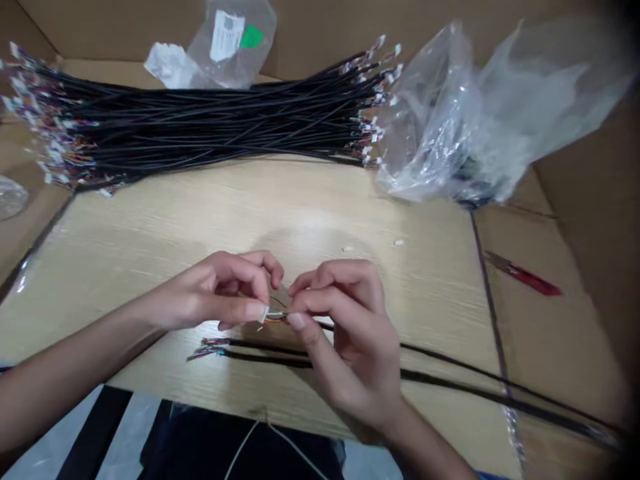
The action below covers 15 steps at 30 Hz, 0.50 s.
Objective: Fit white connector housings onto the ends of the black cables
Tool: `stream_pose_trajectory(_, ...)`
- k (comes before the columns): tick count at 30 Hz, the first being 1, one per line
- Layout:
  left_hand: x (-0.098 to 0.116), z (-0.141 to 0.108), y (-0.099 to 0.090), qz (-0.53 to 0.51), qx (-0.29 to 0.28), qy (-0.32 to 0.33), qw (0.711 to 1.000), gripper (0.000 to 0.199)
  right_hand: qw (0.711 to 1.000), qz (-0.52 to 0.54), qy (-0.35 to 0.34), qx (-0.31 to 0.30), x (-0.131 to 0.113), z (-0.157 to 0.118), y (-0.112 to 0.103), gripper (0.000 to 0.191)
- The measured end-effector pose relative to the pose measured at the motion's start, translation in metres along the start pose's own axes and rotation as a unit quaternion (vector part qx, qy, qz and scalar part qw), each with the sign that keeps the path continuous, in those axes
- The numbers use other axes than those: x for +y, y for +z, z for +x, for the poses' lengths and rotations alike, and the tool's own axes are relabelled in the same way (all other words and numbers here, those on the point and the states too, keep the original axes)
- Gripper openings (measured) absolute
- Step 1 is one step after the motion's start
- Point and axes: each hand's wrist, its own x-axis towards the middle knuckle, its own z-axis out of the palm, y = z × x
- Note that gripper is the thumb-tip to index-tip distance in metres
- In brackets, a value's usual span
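The left hand (233, 293) and right hand (347, 327) were bare, as were both forearms (85, 353); past the tabletop's (275, 207) near edge, dark clothing (200, 440) showed; two thin, pale cord strands (243, 450) crossed it.

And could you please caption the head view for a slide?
Left hand pinches a white connector, right hand thin wires, before a black cable bundle.

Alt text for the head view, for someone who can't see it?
The left hand pinches a small white connector while the right hand holds thin colored wires beside it, over a pale tabletop. Loose black cables lie closer in; beyond are a large bundle of black cables and clear plastic, with a red-handled tool to the right.
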Motion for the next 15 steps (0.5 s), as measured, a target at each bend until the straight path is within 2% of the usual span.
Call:
stream_pose_trajectory(3, -0.0003, 0.001, -0.0006, -0.015, -0.008, -0.014, 1.0, 0.021, 0.999, -0.044, -0.014, 0.007, -0.0011, -0.0008, -0.0012, 0.014)
stream_pose_trajectory(7, 0.001, 0.0014, -0.0005, -0.038, -0.027, -0.04, 0.998, 0.023, 0.988, -0.134, -0.081, 0.011, 0.0007, -0.0028, -0.0011, 0.021)
stream_pose_trajectory(10, 0.0006, 0.0016, -0.0006, -0.064, -0.032, -0.055, 0.996, 0.022, 0.983, -0.149, -0.104, -0.003, 0.0023, -0.0036, -0.001, 0.019)
stream_pose_trajectory(12, -0.0008, 0.0023, -0.001, -0.083, -0.043, -0.057, 0.994, 0.021, 0.991, -0.1, -0.077, -0.039, 0.001, -0.0031, -0.0011, 0.02)
stream_pose_trajectory(15, -0.003, 0.0038, -0.0021, -0.099, -0.078, -0.054, 0.991, 0.023, 0.995, -0.014, 0.006, -0.094, -0.0055, -0.002, -0.0007, 0.025)
